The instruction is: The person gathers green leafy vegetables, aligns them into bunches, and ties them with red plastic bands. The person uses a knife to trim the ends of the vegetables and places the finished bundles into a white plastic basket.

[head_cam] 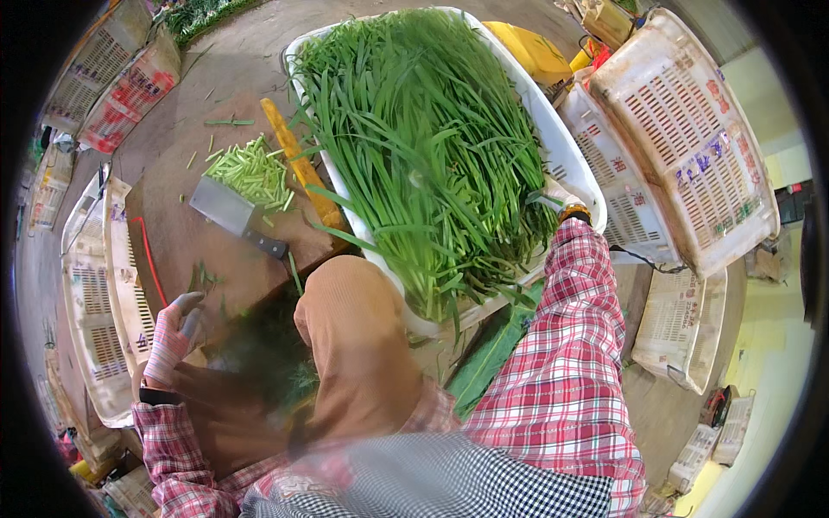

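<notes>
My right hand (558, 196), in a pale glove, reaches into the right side of a white plastic crate (586, 175) piled with long green garlic chives (427, 142). Leaves hide most of its fingers, so its hold cannot be made out. My left hand (175, 333) wears a striped glove with grey fingertips. It hovers by my left knee, fingers apart and nothing in them. Ahead of it, on a brown board (168, 201), a cleaver (223, 204) with a black handle lies flat. Short cut stems (249, 171) are heaped against its blade.
A yellow wooden bar (301, 168) lies between the stems and the crate. White slatted crates (97, 311) stand at the left, and large stacked crates (686, 136) at the right. A green sheet (489, 356) lies beside my right forearm. My bent knee (356, 311) is close to the crate.
</notes>
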{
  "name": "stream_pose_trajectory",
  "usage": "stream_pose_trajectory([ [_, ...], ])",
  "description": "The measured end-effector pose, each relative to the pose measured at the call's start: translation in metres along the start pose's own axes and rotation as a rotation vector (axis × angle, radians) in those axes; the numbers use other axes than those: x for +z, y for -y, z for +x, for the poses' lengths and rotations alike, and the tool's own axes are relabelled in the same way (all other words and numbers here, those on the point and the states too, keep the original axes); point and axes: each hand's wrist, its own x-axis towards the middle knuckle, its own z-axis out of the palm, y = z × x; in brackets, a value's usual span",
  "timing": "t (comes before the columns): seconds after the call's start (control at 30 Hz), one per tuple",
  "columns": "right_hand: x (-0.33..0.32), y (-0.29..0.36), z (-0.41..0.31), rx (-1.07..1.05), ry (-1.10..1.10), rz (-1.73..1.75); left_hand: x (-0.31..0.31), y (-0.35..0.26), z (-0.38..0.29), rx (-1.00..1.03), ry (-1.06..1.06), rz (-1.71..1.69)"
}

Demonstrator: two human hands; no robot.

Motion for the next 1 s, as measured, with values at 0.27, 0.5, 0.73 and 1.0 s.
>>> stream_pose_trajectory([
  [0.27,-0.020,-0.024,-0.009,-0.043,-0.073,0.446,0.001,0.006,0.000,0.013,0.033,0.043],
  [0.5,-0.070,0.008,-0.052,-0.009,-0.031,0.540,0.013,-0.008,0.006,0.047,0.067,-0.013],
  [0.73,-0.075,0.019,-0.053,0.023,0.077,0.460,0.014,-0.020,-0.008,0.109,0.083,0.052],
  [1.0,-0.021,0.070,-0.063,0.028,0.164,0.350,0.006,0.022,-0.024,0.152,0.005,0.158],
])
